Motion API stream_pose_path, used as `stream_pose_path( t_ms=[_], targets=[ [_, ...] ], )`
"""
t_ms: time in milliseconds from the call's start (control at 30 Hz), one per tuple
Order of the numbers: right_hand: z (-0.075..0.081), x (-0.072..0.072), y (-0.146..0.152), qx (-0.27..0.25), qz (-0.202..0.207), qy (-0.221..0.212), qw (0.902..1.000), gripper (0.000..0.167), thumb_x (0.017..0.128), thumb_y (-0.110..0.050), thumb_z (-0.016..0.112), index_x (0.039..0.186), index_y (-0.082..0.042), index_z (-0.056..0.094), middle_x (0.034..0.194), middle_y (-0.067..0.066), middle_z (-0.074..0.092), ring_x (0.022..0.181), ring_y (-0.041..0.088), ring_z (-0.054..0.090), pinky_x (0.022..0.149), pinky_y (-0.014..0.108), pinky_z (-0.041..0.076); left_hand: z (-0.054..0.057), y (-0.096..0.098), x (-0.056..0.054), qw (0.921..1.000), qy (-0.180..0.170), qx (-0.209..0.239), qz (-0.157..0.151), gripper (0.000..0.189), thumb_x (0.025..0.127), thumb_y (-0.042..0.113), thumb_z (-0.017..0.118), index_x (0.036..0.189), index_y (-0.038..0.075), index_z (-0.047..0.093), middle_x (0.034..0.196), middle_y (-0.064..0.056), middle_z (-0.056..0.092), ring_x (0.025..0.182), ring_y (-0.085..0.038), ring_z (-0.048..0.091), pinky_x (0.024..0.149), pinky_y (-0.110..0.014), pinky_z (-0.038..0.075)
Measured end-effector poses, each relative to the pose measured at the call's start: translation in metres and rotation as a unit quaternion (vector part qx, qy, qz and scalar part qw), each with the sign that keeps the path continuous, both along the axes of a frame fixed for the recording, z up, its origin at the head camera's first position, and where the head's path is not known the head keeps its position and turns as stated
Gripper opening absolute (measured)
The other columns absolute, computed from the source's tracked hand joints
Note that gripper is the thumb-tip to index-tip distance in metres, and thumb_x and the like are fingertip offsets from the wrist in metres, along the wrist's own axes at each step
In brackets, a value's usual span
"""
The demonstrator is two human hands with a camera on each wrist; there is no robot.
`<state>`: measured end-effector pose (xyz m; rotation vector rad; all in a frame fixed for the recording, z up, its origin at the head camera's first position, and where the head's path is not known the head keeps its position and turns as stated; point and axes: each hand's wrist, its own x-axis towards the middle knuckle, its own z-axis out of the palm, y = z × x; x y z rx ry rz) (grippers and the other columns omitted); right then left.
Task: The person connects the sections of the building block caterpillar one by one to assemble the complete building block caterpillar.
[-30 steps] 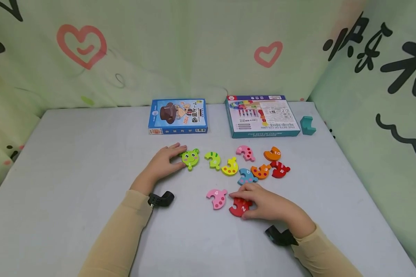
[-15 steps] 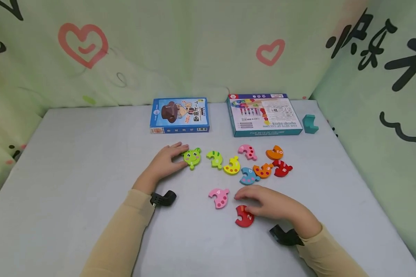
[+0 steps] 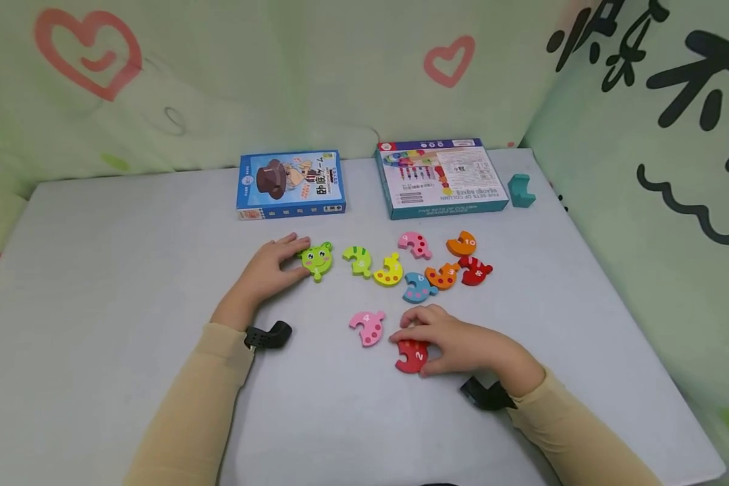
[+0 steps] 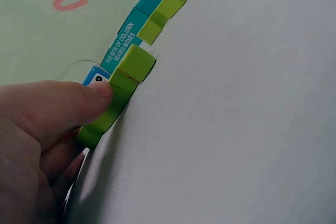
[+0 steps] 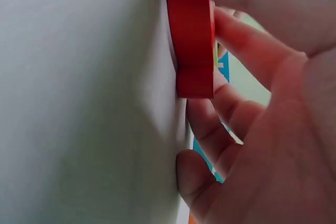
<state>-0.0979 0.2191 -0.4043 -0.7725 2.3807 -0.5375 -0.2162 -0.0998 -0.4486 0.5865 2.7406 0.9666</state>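
My left hand point(image 3: 271, 268) pinches the green smiling-face puzzle piece point(image 3: 317, 261) by its left side, thumb below and fingers above. In the left wrist view the thumb presses on the edge of that green piece point(image 4: 119, 95), which lies on the table. My right hand point(image 3: 455, 341) holds the red puzzle piece marked 2 point(image 3: 411, 358) between thumb and fingers. In the right wrist view the thick side of the red piece point(image 5: 194, 45) shows under the thumb, other fingers curling beyond it. A pink piece marked 4 point(image 3: 369, 329) lies just left of the right hand.
Beyond the hands lie loose pieces: a green striped one point(image 3: 360, 261), a yellow one point(image 3: 389, 271), a blue one point(image 3: 418, 288), a pink one point(image 3: 415, 244) and several orange and red ones. A blue box point(image 3: 291, 184), a white-and-teal box point(image 3: 441, 178) and a teal block point(image 3: 520, 191) stand behind.
My right hand loosened on the red piece as it turned near the thumb, then closed its fingers round it again. The left hand stays on the green piece. The head view shifted.
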Motion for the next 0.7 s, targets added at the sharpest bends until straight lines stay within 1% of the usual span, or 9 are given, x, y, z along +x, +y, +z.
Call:
stream_pose_path(
  t_ms=[100,167,233,333,400,467,533,600,700],
  targets=[
    [0.0,-0.002,-0.002,-0.012,-0.011,0.001,0.9999,0.056,0.076,-0.022,0.071,0.128,-0.028,0.05,0.126,0.0,0.044,0.12,0.019,0.037,0.085,0.033,0.051,0.0,-0.001,0.001,1.0,0.004,0.001,0.0,0.055,0.083,0.033,0.061,0.134,0.017,0.046,0.142,-0.003,0.041,0.137,-0.023,0.028,0.114,-0.045,0.014],
    [0.005,-0.004,-0.005,-0.025,-0.015,0.004,0.9996,0.056,0.078,-0.02,0.069,0.13,-0.025,0.049,0.127,0.0,0.047,0.12,0.02,0.041,0.087,0.034,0.051,0.001,0.0,0.001,1.0,0.005,0.002,0.0,0.055,0.083,0.033,0.061,0.134,0.016,0.046,0.142,-0.003,0.041,0.137,-0.023,0.028,0.114,-0.045,0.014],
    [0.013,-0.01,-0.013,-0.028,-0.027,0.008,0.9992,0.057,0.079,-0.021,0.068,0.132,-0.023,0.047,0.129,0.0,0.049,0.119,0.019,0.044,0.088,0.034,0.051,0.001,0.0,0.001,1.0,0.006,0.002,-0.001,0.055,0.084,0.033,0.06,0.134,0.016,0.046,0.142,-0.003,0.041,0.137,-0.022,0.028,0.114,-0.045,0.014],
    [0.023,-0.024,-0.032,-0.039,-0.056,0.032,0.9972,0.061,0.08,-0.022,0.068,0.135,-0.021,0.043,0.129,0.002,0.051,0.117,0.019,0.047,0.088,0.035,0.051,0.0,0.0,0.001,1.0,0.007,0.005,0.0,0.054,0.084,0.033,0.06,0.134,0.016,0.047,0.142,-0.004,0.042,0.136,-0.023,0.028,0.114,-0.045,0.014],
    [0.025,-0.037,-0.05,-0.043,-0.086,0.041,0.9945,0.063,0.08,-0.024,0.069,0.136,-0.021,0.041,0.129,0.003,0.05,0.115,0.018,0.047,0.086,0.033,0.051,0.0,0.0,0.001,1.0,0.007,0.005,0.002,0.054,0.084,0.033,0.06,0.134,0.017,0.047,0.142,-0.004,0.041,0.136,-0.023,0.028,0.114,-0.045,0.014],
    [0.023,-0.05,-0.069,-0.048,-0.114,0.043,0.9914,0.065,0.08,-0.025,0.069,0.137,-0.021,0.04,0.129,0.004,0.049,0.115,0.019,0.046,0.086,0.034,0.051,0.0,0.0,0.002,1.0,0.005,0.004,0.005,0.054,0.084,0.033,0.06,0.134,0.017,0.047,0.142,-0.003,0.041,0.136,-0.023,0.028,0.114,-0.046,0.015],
    [0.019,-0.061,-0.085,-0.051,-0.14,0.034,0.9883,0.065,0.079,-0.026,0.069,0.137,-0.021,0.039,0.131,0.005,0.047,0.115,0.02,0.046,0.088,0.035,0.05,-0.001,-0.001,0.002,1.0,0.006,0.001,0.008,0.054,0.084,0.033,0.06,0.134,0.018,0.047,0.142,-0.003,0.041,0.136,-0.022,0.028,0.114,-0.046,0.015],
    [0.014,-0.068,-0.098,-0.052,-0.162,0.021,0.9853,0.066,0.079,-0.028,0.069,0.137,-0.022,0.039,0.135,0.005,0.045,0.118,0.021,0.044,0.091,0.037,0.049,0.0,-0.001,0.002,0.9999,0.008,0.001,0.007,0.054,0.083,0.034,0.06,0.133,0.018,0.047,0.142,-0.003,0.042,0.136,-0.022,0.028,0.114,-0.047,0.015],
    [0.006,-0.074,-0.111,-0.053,-0.198,0.004,0.9787,0.065,0.079,-0.029,0.07,0.136,-0.024,0.04,0.137,0.003,0.043,0.122,0.021,0.042,0.094,0.04,0.047,0.0,-0.001,0.002,0.9999,0.015,-0.001,0.003,0.054,0.084,0.034,0.06,0.133,0.018,0.047,0.142,-0.003,0.042,0.136,-0.023,0.029,0.113,-0.048,0.015]
  ],
)
